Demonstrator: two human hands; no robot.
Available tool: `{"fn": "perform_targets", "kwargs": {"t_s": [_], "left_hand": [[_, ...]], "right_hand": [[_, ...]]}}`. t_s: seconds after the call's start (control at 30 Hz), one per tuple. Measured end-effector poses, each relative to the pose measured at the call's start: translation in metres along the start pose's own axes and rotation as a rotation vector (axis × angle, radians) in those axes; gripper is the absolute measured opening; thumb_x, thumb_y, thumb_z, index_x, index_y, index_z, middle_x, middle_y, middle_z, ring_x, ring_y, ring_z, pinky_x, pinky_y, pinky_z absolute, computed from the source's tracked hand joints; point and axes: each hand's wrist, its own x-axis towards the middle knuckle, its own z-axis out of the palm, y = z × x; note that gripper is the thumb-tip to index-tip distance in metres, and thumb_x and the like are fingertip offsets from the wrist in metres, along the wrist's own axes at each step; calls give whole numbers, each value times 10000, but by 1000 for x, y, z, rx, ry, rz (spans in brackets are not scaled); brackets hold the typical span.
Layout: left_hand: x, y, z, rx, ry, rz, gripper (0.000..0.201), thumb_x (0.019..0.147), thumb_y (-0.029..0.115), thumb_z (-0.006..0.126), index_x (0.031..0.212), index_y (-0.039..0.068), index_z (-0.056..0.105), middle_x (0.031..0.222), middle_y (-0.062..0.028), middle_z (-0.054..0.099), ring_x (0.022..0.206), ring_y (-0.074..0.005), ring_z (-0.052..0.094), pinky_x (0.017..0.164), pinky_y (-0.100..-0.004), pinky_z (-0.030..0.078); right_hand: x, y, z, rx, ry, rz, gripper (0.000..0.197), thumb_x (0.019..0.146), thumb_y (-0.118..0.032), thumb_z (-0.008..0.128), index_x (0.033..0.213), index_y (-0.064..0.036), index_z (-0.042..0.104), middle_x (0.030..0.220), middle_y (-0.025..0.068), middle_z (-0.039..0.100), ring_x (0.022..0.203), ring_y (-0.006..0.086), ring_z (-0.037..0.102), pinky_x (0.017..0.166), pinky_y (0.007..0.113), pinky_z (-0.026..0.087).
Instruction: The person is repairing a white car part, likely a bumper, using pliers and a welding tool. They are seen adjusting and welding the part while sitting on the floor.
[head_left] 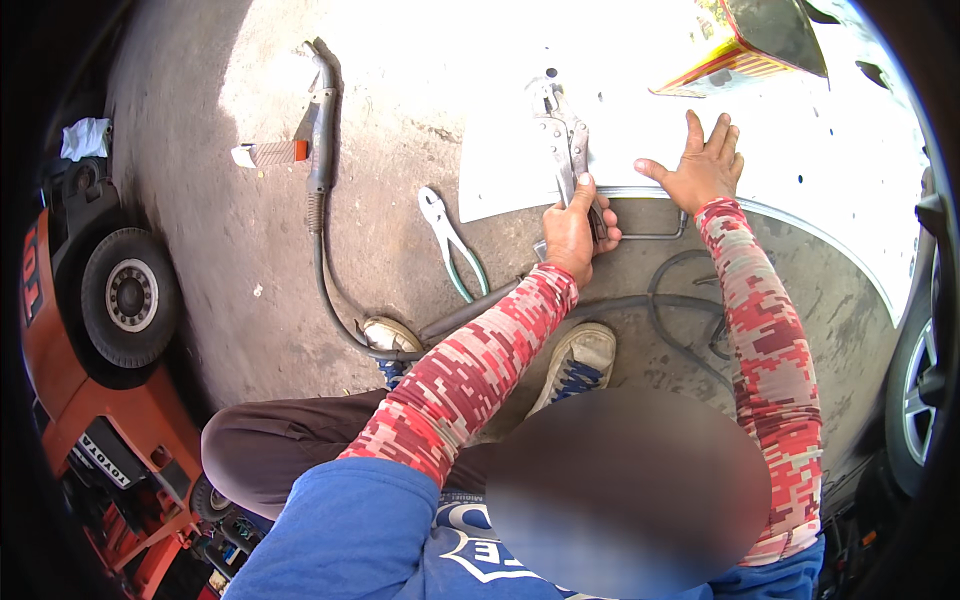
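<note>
I see silver locking pliers (557,138), left hand (572,236) wrapped round them; right hand (702,174) splayed, empty; teal-handled pliers (440,218) near the white panel (800,150)'s left corner.

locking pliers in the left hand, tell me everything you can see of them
The locking pliers look like bare silver metal, with rivets near the head and long handles. The left hand grips the handles, thumb on top. They point up the picture, the head over the white panel. Glare washes out the head, so whether it clamps anything cannot be told.
</note>
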Motion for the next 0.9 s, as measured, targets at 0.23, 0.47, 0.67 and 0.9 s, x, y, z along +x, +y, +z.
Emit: {"fn": "perform_targets", "kwargs": {"t_s": [0.23,0.47,0.67,0.9], "left_hand": [[-8,44,-44,427,-176,-81,503,1050,543,599,891,67,627,680,-16,625,547,-143,613,442,-278,423],[-15,74,-61,563,-194,-145,377,1030,402,694,893,59,618,666,-14,606,528,-137,591,411,-259,361],[-8,12,-4,98,-144,-69,294,1031,306,682,920,43,612,689,-44,610,567,-167,599,429,-279,372],[-16,72,-58,429,-295,-219,296,1039,314,687,946,37,635,689,-29,615,603,-159,620,442,-255,404]], "right_hand": [[-3,3,4,32,7,-15,1298,741,-916,650,1695,-187,157,1729,314,14,1617,464,9,1276,621,109],[-4,3,4,62,23,-11,1287,746,-881,688,1692,-184,163,1728,314,10,1617,463,-2,1278,626,95],[-4,4,10,77,70,-19,1303,727,-902,680,1691,-188,171,1727,313,23,1617,464,-1,1272,632,98],[-3,5,8,72,33,-25,1301,734,-897,683,1692,-185,166,1728,316,6,1618,461,-27,1276,632,90]]}}
